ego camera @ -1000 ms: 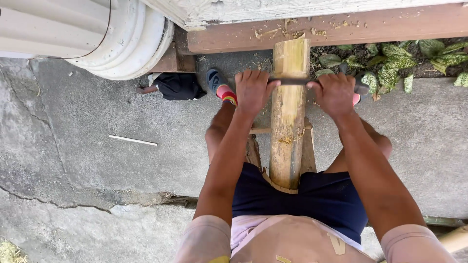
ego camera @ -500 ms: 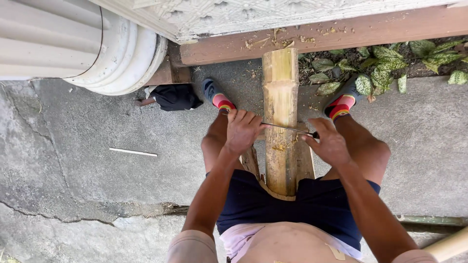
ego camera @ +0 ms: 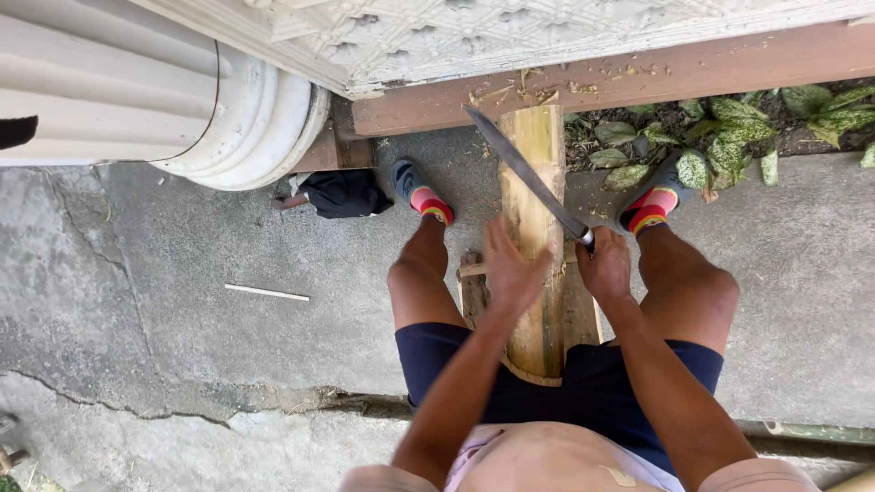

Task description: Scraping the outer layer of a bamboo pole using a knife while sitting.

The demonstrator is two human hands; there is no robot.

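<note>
Gripped in the right hand was the handle of a long dark knife, with the fingers closed tightly around it. The blade ran up and to the left from this hand, crossing over the bamboo pole, and its tip lay near the brown wooden beam. The left hand was open, its palm and fingers pressed flat on the left side of the pole, not closed around anything. The pole lay between the knees of the seated person, on a low wooden support, and its far end touched the beam, where small wood chips were scattered. Both feet, in bright striped socks and dark shoes, stood on the concrete floor at either side of the pole. On the floor to the left lay a thin pale stick, well apart from the person. A dark cloth bundle lay just beside the left foot, near the base of a white column. Green spotted leaves grew beside the right foot, under the beam.
</note>
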